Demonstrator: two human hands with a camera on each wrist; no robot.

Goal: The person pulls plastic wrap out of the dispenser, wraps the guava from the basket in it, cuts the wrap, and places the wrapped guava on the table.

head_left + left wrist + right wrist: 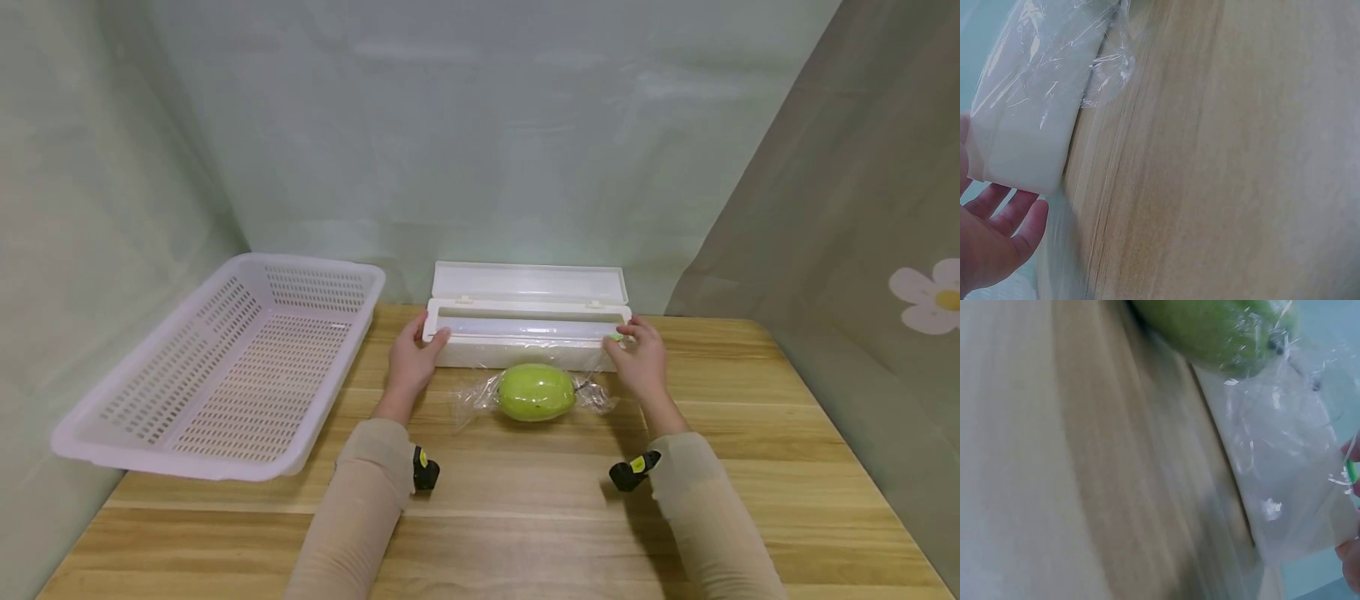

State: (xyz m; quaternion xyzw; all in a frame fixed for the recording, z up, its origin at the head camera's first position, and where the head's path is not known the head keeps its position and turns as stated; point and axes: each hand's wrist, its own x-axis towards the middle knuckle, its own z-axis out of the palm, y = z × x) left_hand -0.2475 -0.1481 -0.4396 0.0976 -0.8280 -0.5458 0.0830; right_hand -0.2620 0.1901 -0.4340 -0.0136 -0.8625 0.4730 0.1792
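Observation:
A white cling film dispenser (525, 357) stands at the back of the table with its lid (528, 283) raised, a roll of film (517, 327) lying inside. My left hand (411, 363) holds its left end, thumb over the front edge; in the left wrist view the fingers (1013, 212) lie against that end. At the right end my right hand (641, 358) grips the dispenser, thumb at the front, close to a small green slider (617, 337). Right in front sits a green oval fruit (536, 392) wrapped in clear film, whose bunched ends (596, 397) stick out on both sides.
To the left stands a large white slotted plastic basket (307, 417), its right rim near my left forearm. The wooden table (510, 533) ends at a pale green curtain (487, 167) behind the dispenser. More hanging cloth borders both sides.

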